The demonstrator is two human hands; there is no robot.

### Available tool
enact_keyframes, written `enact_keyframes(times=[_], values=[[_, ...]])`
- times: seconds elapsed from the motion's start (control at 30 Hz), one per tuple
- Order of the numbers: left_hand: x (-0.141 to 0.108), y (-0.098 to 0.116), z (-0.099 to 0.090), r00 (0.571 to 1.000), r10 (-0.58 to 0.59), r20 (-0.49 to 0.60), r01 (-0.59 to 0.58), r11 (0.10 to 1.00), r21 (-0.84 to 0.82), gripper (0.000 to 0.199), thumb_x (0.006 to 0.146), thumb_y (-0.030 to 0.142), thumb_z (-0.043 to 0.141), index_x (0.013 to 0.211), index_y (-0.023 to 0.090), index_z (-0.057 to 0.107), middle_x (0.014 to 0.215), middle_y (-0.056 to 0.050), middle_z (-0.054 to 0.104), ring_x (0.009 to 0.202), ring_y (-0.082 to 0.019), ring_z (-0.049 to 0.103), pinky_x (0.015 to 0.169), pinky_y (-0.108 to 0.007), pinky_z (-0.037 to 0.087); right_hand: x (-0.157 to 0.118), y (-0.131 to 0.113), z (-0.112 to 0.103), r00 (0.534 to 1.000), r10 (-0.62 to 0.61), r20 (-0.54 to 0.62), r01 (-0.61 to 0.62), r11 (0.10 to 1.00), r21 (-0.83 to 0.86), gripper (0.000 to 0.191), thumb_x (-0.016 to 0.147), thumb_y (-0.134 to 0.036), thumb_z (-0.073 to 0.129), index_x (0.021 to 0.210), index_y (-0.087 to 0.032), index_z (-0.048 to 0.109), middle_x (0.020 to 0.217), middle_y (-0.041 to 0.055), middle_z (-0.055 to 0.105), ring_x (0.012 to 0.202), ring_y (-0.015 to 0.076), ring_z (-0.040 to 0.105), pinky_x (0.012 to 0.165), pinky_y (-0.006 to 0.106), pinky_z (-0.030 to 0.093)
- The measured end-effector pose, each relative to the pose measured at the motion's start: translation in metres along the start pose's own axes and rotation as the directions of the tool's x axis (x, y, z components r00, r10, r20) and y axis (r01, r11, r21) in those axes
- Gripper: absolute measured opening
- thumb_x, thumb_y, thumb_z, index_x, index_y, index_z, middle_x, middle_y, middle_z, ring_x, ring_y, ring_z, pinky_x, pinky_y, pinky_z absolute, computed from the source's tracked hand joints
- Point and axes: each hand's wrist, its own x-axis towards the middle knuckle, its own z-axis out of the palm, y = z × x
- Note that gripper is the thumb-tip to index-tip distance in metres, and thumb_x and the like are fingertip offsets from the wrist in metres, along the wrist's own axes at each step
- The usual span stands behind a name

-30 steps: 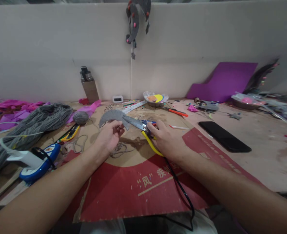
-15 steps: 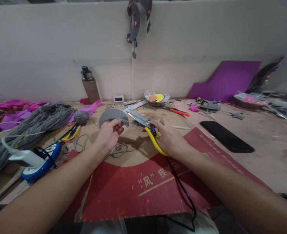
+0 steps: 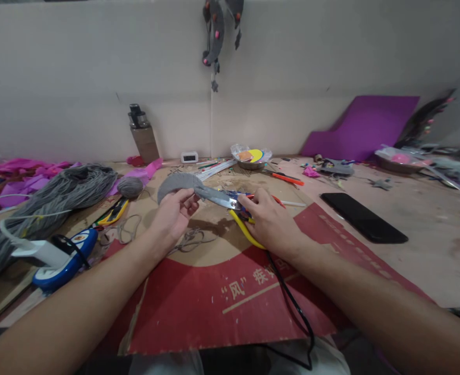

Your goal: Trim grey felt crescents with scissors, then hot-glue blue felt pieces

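Between thumb and fingers, my left hand (image 3: 177,213) pinches a grey crescent-shaped piece of felt (image 3: 175,183) above the cardboard. My right hand (image 3: 271,219) is closed on yellow-handled scissors (image 3: 219,198), their blades pointing left. The blade tips reach the right end of the felt; whether they touch or cut it I cannot make out. Beneath my hands lies a red and tan cardboard sheet (image 3: 198,307). A loose loop of grey yarn (image 3: 193,239) rests on it near my left wrist.
Left are a grey yarn skein (image 3: 69,195), a yarn ball (image 3: 130,187), a yellow cutter knife (image 3: 114,212) and a blue power strip (image 3: 65,265). Behind stand a brown bottle (image 3: 144,140) and a bowl (image 3: 250,164). A black phone (image 3: 364,217) lies right; a black cable (image 3: 296,304) crosses the cardboard.
The scissor blades have swung from open to nearly closed, and their tips now lie at the felt's right end. My left hand has hardly moved.
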Motion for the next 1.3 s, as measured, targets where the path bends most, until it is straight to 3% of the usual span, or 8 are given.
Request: enact_keyframes(times=[0.2, 0.37, 0.53, 0.67, 1.1, 1.2, 1.27, 1.3], values=[[-0.001, 0.000, 0.001, 1.000, -0.015, -0.014, 0.014, 1.000, -0.019, 0.009, 0.064, 0.005, 0.066, 0.066, 0.011, 0.060, 0.061, -0.002, 0.062, 0.052, -0.006, 0.055, 0.045, -0.013, 0.041, -0.002, -0.002, -0.008, 1.000, -0.004, -0.001, 0.004, 0.995, -0.096, 0.030, 0.096, -0.032, 0.042, 0.117, -0.021, 0.060, 0.099, 0.0110, 0.056, 0.088, 0.0228, 0.052, 0.067, 0.029, 0.033], [-0.002, 0.001, 0.003, 1.000, 0.001, -0.010, -0.001, 1.000, 0.000, 0.010, 0.063, 0.004, 0.066, 0.065, 0.011, 0.060, 0.061, -0.003, 0.062, 0.054, -0.008, 0.056, 0.045, -0.013, 0.041, -0.003, -0.003, -0.012, 0.999, 0.019, 0.036, -0.017, 0.997, -0.078, 0.032, 0.097, -0.035, 0.039, 0.118, -0.022, 0.060, 0.100, 0.0104, 0.059, 0.084, 0.0216, 0.054, 0.063, 0.030, 0.031], [-0.003, 0.002, 0.005, 0.995, 0.000, -0.098, -0.001, 1.000, -0.014, 0.013, 0.065, 0.003, 0.067, 0.062, 0.013, 0.058, 0.061, -0.001, 0.060, 0.056, -0.006, 0.057, 0.045, -0.012, 0.041, -0.002, -0.004, -0.013, 1.000, 0.007, -0.023, -0.010, 0.994, -0.108, 0.035, 0.098, -0.036, 0.037, 0.119, -0.020, 0.060, 0.101, 0.0130, 0.061, 0.090, 0.0240, 0.053, 0.065, 0.030, 0.032], [-0.001, 0.002, 0.003, 0.998, 0.014, -0.063, -0.013, 1.000, 0.014, 0.011, 0.067, 0.004, 0.068, 0.067, 0.013, 0.062, 0.064, 0.000, 0.060, 0.056, -0.006, 0.056, 0.045, -0.012, 0.041, -0.002, -0.004, -0.012, 0.999, 0.007, -0.046, -0.012, 0.995, -0.101, 0.033, 0.097, -0.038, 0.040, 0.114, -0.021, 0.062, 0.097, 0.0121, 0.060, 0.088, 0.0237, 0.053, 0.066, 0.030, 0.032], [0.002, 0.001, 0.001, 1.000, 0.017, 0.026, -0.017, 1.000, 0.017, 0.013, 0.066, 0.003, 0.070, 0.070, 0.012, 0.061, 0.066, -0.001, 0.063, 0.057, -0.007, 0.058, 0.053, -0.016, 0.048, -0.001, 0.001, -0.001, 0.998, 0.066, 0.015, -0.068, 0.982, 0.177, 0.031, 0.088, -0.028, 0.053, 0.117, -0.019, 0.061, 0.101, 0.0115, 0.055, 0.087, 0.0223, 0.055, 0.069, 0.030, 0.041], [-0.001, -0.001, 0.003, 0.999, 0.008, 0.051, -0.009, 1.000, 0.010, 0.014, 0.065, 0.002, 0.069, 0.070, 0.012, 0.061, 0.065, -0.001, 0.064, 0.057, -0.008, 0.058, 0.056, -0.017, 0.049, 0.001, 0.003, 0.000, 0.988, 0.150, -0.028, -0.123, 0.892, 0.436, 0.030, 0.085, -0.027, 0.058, 0.114, -0.020, 0.061, 0.102, 0.0098, 0.059, 0.087, 0.0210, 0.056, 0.075, 0.032, 0.044], [-0.003, -0.003, 0.003, 0.997, -0.002, 0.076, 0.002, 1.000, 0.013, 0.016, 0.064, 0.002, 0.071, 0.069, 0.013, 0.061, 0.065, -0.001, 0.064, 0.058, -0.008, 0.059, 0.057, -0.019, 0.050, 0.004, 0.002, 0.000, 0.971, 0.236, -0.029, -0.155, 0.719, 0.678, 0.030, 0.084, -0.031, 0.060, 0.112, -0.020, 0.060, 0.095, 0.0060, 0.061, 0.082, 0.0191, 0.058, 0.074, 0.033, 0.047], [-0.005, -0.004, 0.004, 0.996, -0.011, 0.090, 0.009, 1.000, 0.021, 0.017, 0.063, 0.003, 0.072, 0.070, 0.013, 0.062, 0.067, -0.001, 0.064, 0.059, -0.008, 0.059, 0.057, -0.019, 0.050, 0.005, 0.001, -0.001, 0.960, 0.281, 0.005, -0.176, 0.585, 0.792, 0.031, 0.084, -0.035, 0.061, 0.113, -0.021, 0.058, 0.089, 0.0032, 0.061, 0.074, 0.0174, 0.058, 0.070, 0.033, 0.049]])
